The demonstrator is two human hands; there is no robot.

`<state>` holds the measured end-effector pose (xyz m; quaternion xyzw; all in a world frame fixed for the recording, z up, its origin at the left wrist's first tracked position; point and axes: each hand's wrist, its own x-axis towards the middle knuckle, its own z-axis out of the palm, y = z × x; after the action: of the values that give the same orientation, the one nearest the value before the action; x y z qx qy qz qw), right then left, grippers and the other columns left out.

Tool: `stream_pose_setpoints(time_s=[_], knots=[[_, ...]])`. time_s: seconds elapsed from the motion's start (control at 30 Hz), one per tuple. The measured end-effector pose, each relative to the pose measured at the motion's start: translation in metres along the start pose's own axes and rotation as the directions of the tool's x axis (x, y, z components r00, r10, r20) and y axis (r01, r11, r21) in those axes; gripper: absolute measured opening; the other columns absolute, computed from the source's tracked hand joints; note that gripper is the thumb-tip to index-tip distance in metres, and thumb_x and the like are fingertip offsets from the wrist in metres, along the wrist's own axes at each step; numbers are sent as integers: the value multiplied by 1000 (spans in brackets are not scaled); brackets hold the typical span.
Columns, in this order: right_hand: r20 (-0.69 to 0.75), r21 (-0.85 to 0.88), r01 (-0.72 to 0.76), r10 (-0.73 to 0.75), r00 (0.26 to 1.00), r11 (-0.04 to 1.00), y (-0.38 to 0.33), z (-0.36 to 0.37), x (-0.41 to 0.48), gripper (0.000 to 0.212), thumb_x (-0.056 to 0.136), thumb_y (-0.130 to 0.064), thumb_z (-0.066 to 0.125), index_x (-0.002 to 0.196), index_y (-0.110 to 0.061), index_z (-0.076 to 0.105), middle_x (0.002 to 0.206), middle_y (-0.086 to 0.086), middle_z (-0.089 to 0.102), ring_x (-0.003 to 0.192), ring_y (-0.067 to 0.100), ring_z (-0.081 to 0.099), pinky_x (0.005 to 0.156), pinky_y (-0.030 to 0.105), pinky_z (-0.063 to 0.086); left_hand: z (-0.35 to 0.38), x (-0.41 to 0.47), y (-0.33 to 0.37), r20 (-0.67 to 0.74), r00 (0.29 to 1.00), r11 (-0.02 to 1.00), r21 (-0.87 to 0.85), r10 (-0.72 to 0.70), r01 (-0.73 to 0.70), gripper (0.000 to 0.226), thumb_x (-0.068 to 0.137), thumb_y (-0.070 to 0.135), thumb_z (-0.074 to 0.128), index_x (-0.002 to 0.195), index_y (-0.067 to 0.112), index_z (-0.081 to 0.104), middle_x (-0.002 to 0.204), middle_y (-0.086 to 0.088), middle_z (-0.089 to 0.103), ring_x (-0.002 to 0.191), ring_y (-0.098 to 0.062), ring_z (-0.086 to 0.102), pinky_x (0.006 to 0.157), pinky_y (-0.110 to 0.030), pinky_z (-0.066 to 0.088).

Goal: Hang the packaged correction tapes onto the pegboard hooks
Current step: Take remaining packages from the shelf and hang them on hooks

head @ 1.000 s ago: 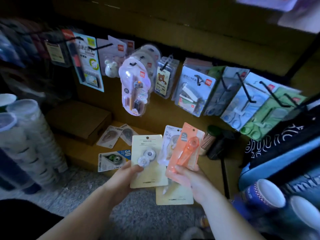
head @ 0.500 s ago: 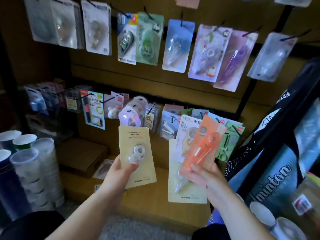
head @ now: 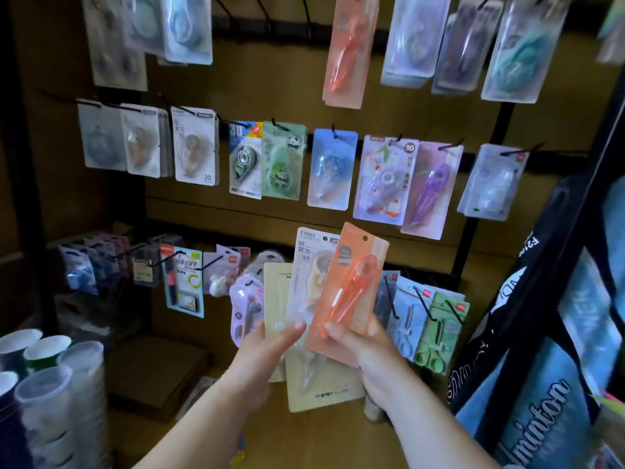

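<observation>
Head view faces a brown pegboard [head: 277, 82] hung with rows of packaged stationery. Low in the centre of the frame the right hand [head: 367, 346] holds a fan of packs upright. Its thumb presses on the front of an orange correction tape pack [head: 353, 286] and its fingers curl behind, so the grip is closed round the bundle. Behind the orange one, offset toward the left of the frame, sits a white pack [head: 311, 262] printed T-9267. Behind that is a large cream card [head: 324, 390] whose bottom edge reaches lowest.

Just left of the fan the left hand [head: 265, 353] pinches a narrow cream card [head: 275, 296]. Its thumb stretches along the front and touches the fan, and its fingers are hidden behind the card. The two hands are close together.

All the held packs are raised in front of the board's bottom row, not on any hook. Across the middle of the frame a row of correction tape packs hangs on black hooks [head: 519, 151], among them a purple pack [head: 431, 191] and a blue pack [head: 331, 169]. At upper centre is a hanging orange pack [head: 348, 52] that looks like the one in hand.

The bottom row carries scissors packs [head: 434, 328] at the right. Stacked plastic cups [head: 57, 387] stand at lower left with a cardboard box [head: 159, 370] beside them. A dark printed bag [head: 527, 336] fills the right edge.
</observation>
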<state>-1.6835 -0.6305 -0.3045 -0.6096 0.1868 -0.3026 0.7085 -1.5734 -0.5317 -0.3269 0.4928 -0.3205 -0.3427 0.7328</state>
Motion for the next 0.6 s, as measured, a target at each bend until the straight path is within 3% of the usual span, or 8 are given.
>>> stream_pose_setpoints(time_s=[0.13, 0.27, 0.37, 0.47, 0.53, 0.6], knots=[[-7, 20, 50, -50, 999, 999, -6, 8, 13, 30, 77, -6, 67, 97, -24, 54, 90, -6, 70, 83, 8, 66, 59, 15, 51, -1, 11, 10, -12, 999, 999, -9, 43, -43, 38, 73, 33, 69, 107, 19, 61, 95, -6, 75, 91, -25, 70, 77, -38, 53], [25, 14, 26, -26, 999, 1000, -13, 15, 27, 31, 76, -8, 68, 102, -21, 58, 97, 1, 71, 93, 17, 66, 74, 27, 51, -5, 23, 22, -25, 999, 998, -65, 22, -23, 45, 68, 40, 55, 110, 23, 58, 106, -12, 71, 100, -33, 65, 90, -48, 50], [88, 3, 1, -2, 996, 1000, -18, 17, 37, 27, 78, -4, 66, 99, -20, 59, 93, 2, 71, 89, 18, 66, 76, 28, 52, -10, 32, 28, -29, 999, 998, -66, 22, -24, 43, 68, 42, 53, 107, 28, 58, 104, -12, 72, 97, -32, 66, 82, -46, 52], [151, -19, -21, 24, 988, 1000, -24, 17, 44, 28, 77, -6, 68, 100, -20, 59, 94, 3, 71, 90, 19, 67, 79, 29, 52, -16, 41, 32, -46, 999, 999, -42, 12, -14, 48, 69, 44, 64, 113, 28, 55, 106, -11, 71, 97, -32, 66, 80, -46, 53], [176, -19, -43, 45, 983, 999, -26, 17, 50, 34, 72, -9, 73, 101, -19, 59, 94, 4, 71, 92, 20, 66, 82, 31, 52, -18, 45, 35, -35, 999, 1000, -18, 15, -16, 45, 67, 41, 66, 109, 30, 55, 104, -10, 71, 92, -29, 68, 67, -37, 55], [185, -29, -62, 66, 980, 998, -29, 18, 56, 34, 71, -9, 73, 101, -18, 59, 96, 6, 71, 93, 22, 65, 86, 34, 52, -18, 48, 38, -15, 1000, 999, -32, 11, -12, 34, 67, 35, 59, 101, 30, 55, 95, -10, 70, 73, -21, 69, 45, -23, 51]])
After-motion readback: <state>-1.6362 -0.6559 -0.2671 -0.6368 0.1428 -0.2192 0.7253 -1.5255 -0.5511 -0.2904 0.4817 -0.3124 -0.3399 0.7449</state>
